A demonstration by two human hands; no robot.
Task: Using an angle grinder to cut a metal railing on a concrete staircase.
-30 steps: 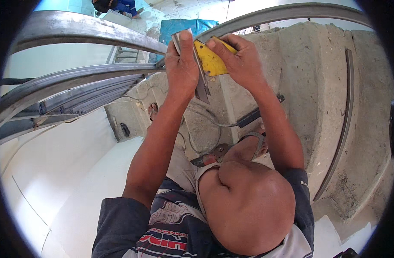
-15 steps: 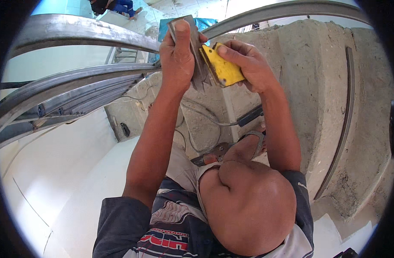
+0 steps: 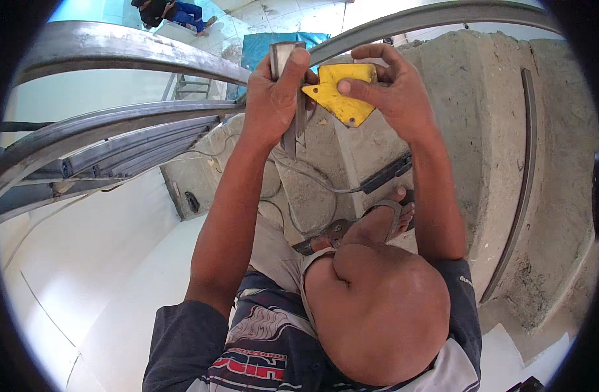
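My left hand point(image 3: 272, 104) is closed round a short piece of grey metal channel point(image 3: 290, 142), which points up and down with its thumb pressed along the front. Just to its right, my right hand point(image 3: 399, 95) pinches a yellow magnetic welding square point(image 3: 342, 101) between thumb and fingers, the forefinger raised. The square is a flat plate with cut corners, small holes and dark smudges. Its pointed left corner comes up close to the channel and the left fingers; whether they touch, I cannot tell.
Long metal tubes point(image 3: 129, 49) cross on the left, and another tube point(image 3: 437, 16) runs along the top. Rough concrete steps point(image 3: 443, 98) lie below, bearing a narrow metal strip point(image 3: 525, 163). A black handle point(image 3: 386, 173) on a cable rests near my sandalled foot point(image 3: 394, 219). A person point(image 3: 175, 13) sits far off.
The yellow welding square has drawn away from the channel and turned its flat face toward me. My left hand has tipped the channel more upright and moved slightly right.
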